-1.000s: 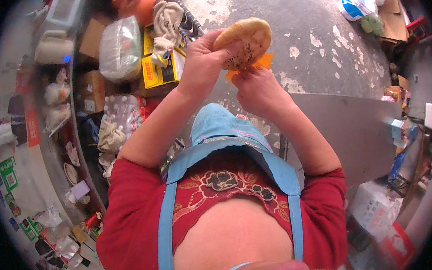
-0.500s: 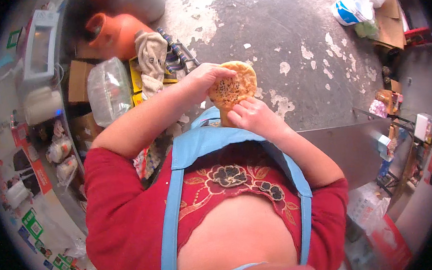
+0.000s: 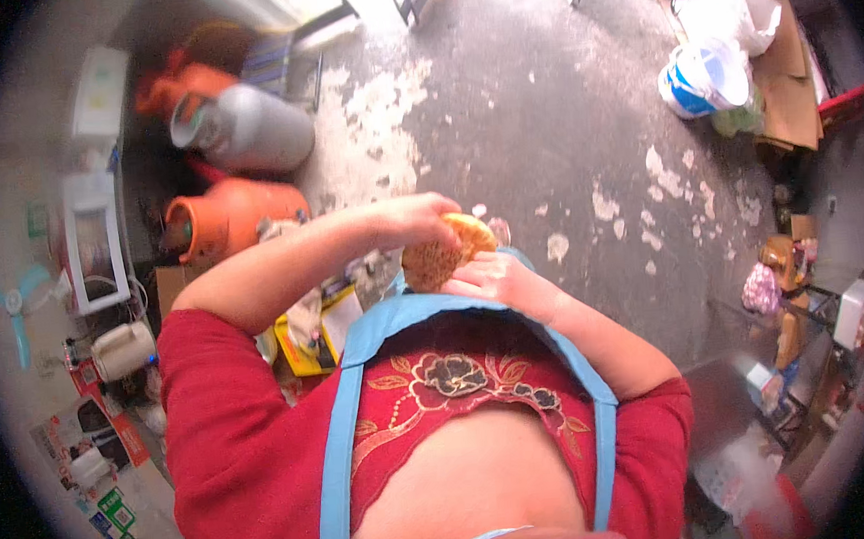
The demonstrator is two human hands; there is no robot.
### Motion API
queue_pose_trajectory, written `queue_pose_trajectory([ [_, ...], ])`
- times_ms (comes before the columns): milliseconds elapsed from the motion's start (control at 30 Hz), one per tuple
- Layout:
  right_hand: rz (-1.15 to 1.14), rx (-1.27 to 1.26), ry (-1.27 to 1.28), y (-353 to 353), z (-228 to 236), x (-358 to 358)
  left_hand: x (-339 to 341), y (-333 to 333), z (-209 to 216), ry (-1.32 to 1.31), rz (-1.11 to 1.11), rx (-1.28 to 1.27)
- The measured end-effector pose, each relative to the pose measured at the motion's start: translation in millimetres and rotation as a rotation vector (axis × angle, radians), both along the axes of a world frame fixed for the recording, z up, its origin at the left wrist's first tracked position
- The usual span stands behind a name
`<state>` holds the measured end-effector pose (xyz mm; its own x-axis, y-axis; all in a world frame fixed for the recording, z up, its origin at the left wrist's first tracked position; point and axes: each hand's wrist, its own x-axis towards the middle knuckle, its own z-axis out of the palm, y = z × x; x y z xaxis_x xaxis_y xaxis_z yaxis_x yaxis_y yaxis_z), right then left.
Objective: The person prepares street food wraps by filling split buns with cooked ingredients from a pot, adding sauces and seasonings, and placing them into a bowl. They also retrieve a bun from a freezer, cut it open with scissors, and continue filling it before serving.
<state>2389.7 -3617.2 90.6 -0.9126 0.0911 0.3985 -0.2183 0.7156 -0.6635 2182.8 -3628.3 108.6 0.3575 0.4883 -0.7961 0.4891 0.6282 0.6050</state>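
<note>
Finger pressure should be light and even, the left hand (image 3: 418, 217) closed over the seeded flatbread (image 3: 432, 262), the right hand (image 3: 501, 279) gripping its lower edge.

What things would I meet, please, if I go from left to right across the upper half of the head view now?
White-framed unit → grey gas cylinder → flatbread → white-and-blue bucket → brown cardboard.
</note>
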Motion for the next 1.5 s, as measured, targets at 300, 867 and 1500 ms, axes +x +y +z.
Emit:
queue_pose_trajectory([
  [300, -0.230, 0.014, 0.134, 217.5, -25.1, -58.9, -64.6, 180.4, -16.0, -0.122, 0.229, 0.124],
  [867, -0.348, 0.451, -0.385, 642.0, -44.6, -180.4, -200.0, 599.4, -19.2, -0.026, 0.407, 0.140],
  [1500, -0.412, 0.010, -0.135, 1126.5, 38.4, -401.5, -326.7, 1006.4, 33.9, 0.438, 0.681, 0.932],
])
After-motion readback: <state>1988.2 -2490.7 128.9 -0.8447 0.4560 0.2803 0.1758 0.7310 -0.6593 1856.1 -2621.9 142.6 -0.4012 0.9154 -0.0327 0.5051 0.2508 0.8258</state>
